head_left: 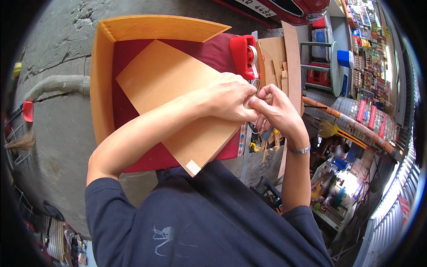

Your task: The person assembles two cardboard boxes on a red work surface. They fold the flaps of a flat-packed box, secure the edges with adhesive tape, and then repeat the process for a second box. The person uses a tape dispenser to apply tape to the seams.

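My left hand (233,99) and my right hand (280,109) meet over the right edge of a light-brown wooden board (169,75). Both are closed, fingertips pinched together around a thin looped cord or wire (258,83), whose loops show above and below the fingers. Its exact kind is too small to tell. The board lies slantwise on a dark-red covered table (133,51), with a small white label (193,167) at its near corner. My left forearm crosses above the board. A red tape dispenser (242,55) stands just beyond my hands.
Joined orange-brown panels (102,89) stand upright along the table's left and far sides. Wood offcuts (273,58), a long thin plank (291,58) and a yellow tape measure (255,147) lie at the right. Farther off are a red car (307,11), a round-topped stool (336,69) and a broom (329,129).
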Demonstrator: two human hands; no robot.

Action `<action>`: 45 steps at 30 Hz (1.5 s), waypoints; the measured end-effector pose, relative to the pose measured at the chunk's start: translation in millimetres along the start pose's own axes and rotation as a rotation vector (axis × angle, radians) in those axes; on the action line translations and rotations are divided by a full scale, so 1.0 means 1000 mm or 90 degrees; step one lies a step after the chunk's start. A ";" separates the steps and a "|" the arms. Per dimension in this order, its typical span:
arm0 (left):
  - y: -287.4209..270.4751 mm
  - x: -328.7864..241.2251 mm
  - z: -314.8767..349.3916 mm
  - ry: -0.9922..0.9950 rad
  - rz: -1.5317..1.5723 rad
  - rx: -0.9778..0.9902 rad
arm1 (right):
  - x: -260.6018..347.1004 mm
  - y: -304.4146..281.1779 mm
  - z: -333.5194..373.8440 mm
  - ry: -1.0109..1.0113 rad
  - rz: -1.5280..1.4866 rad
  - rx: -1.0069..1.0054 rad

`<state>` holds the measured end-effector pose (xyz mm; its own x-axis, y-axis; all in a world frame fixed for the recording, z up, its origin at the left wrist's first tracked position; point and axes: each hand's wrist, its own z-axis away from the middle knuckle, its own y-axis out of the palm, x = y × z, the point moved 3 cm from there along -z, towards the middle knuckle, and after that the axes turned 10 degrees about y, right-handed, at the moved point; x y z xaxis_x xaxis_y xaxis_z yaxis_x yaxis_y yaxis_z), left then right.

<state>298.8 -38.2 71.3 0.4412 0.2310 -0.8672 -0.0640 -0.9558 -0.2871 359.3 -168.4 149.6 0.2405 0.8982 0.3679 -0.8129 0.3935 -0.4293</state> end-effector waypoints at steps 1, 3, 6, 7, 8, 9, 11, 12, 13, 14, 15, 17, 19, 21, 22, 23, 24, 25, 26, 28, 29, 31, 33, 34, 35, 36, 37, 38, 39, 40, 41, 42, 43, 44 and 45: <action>0.000 0.000 -0.001 0.004 -0.002 0.003 | 0.004 0.001 0.000 0.007 0.032 0.003; -0.002 -0.001 0.000 0.013 -0.008 0.006 | 0.004 0.001 0.002 -0.004 0.000 0.015; -0.002 -0.001 0.000 0.003 -0.028 0.024 | -0.015 0.000 0.004 -0.050 -0.138 0.045; -0.002 -0.002 0.000 0.005 -0.025 0.017 | -0.021 0.002 0.006 -0.056 -0.165 0.045; -0.002 -0.003 0.000 0.006 -0.022 0.009 | -0.027 0.004 0.007 -0.062 -0.192 0.045; -0.002 -0.004 -0.001 0.007 -0.018 0.001 | -0.032 0.006 0.009 -0.067 -0.220 0.045; -0.002 -0.004 0.000 -0.001 -0.035 0.019 | -0.037 0.007 0.011 -0.124 -0.213 0.075; -0.003 -0.004 0.000 -0.006 -0.045 0.031 | -0.045 0.008 0.005 -0.154 -0.230 0.072; -0.003 -0.005 -0.001 -0.009 -0.045 0.038 | -0.050 0.008 0.003 -0.183 -0.247 0.068; -0.004 -0.005 -0.002 -0.012 -0.046 0.045 | -0.052 0.008 0.004 -0.185 -0.254 0.054; -0.004 -0.006 -0.002 -0.014 -0.045 0.053 | -0.052 0.011 0.006 -0.195 -0.283 0.051; -0.003 -0.005 -0.001 0.005 -0.047 0.041 | -0.049 0.021 0.009 -0.215 -0.343 0.043; -0.004 -0.006 -0.003 0.002 -0.055 0.052 | -0.049 0.023 0.005 -0.220 -0.383 0.104; -0.006 -0.006 -0.005 -0.020 -0.078 0.089 | -0.054 0.026 0.001 -0.255 -0.424 0.139; -0.007 -0.006 -0.006 -0.021 -0.079 0.086 | -0.053 0.025 0.001 -0.277 -0.431 0.135; -0.007 -0.007 -0.006 -0.022 -0.080 0.083 | -0.054 0.026 0.000 -0.289 -0.440 0.144; -0.007 -0.007 -0.007 -0.022 -0.082 0.080 | -0.056 0.026 -0.002 -0.301 -0.448 0.152; -0.007 -0.008 -0.007 -0.024 -0.083 0.088 | -0.057 0.027 -0.004 -0.313 -0.455 0.160; -0.008 -0.009 -0.007 -0.025 -0.083 0.096 | -0.057 0.027 -0.005 -0.311 -0.472 0.167; -0.008 -0.009 -0.007 -0.030 -0.080 0.098 | -0.056 0.025 -0.007 -0.337 -0.437 0.148; -0.007 -0.008 -0.007 -0.033 -0.075 0.095 | -0.056 0.024 -0.007 -0.350 -0.418 0.138; -0.007 -0.006 -0.008 -0.038 -0.069 0.096 | -0.056 0.024 -0.008 -0.355 -0.418 0.127; -0.007 -0.005 -0.009 -0.044 -0.063 0.107 | -0.057 0.024 -0.009 -0.358 -0.421 0.124; -0.007 -0.004 -0.009 -0.028 -0.050 0.111 | -0.057 0.024 -0.009 -0.358 -0.425 0.125; -0.007 -0.003 -0.009 -0.011 -0.038 0.114 | -0.057 0.024 -0.009 -0.359 -0.429 0.127; -0.008 -0.002 -0.010 0.005 -0.026 0.118 | -0.058 0.025 -0.010 -0.353 -0.433 0.131; -0.010 0.002 -0.010 -0.010 0.027 0.139 | -0.058 0.026 -0.010 -0.347 -0.437 0.136; -0.013 0.007 -0.010 -0.025 0.081 0.159 | -0.059 0.026 -0.010 -0.341 -0.442 0.139; -0.016 0.010 -0.011 -0.039 0.135 0.178 | -0.059 0.026 -0.010 -0.339 -0.440 0.134; -0.018 0.012 -0.012 -0.062 0.159 0.213 | -0.058 0.026 -0.010 -0.337 -0.438 0.129; -0.019 0.013 -0.013 -0.075 0.192 0.222 | -0.058 0.026 -0.010 -0.335 -0.436 0.124; -0.019 0.013 -0.014 -0.087 0.226 0.230 | -0.057 0.026 -0.009 -0.333 -0.438 0.126; -0.020 0.014 -0.015 -0.100 0.259 0.238 | -0.057 0.026 -0.009 -0.331 -0.439 0.129; -0.022 0.013 -0.017 -0.111 0.255 0.266 | -0.057 0.026 -0.009 -0.329 -0.441 0.132; -0.023 0.012 -0.019 -0.122 0.270 0.280 | -0.058 0.026 -0.009 -0.325 -0.437 0.129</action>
<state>323.1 -17.4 74.9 0.1317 -0.0829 -0.9878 -0.5770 -0.8167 -0.0084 328.9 -208.1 109.9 0.4845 0.2594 0.8354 -0.6657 0.7290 0.1597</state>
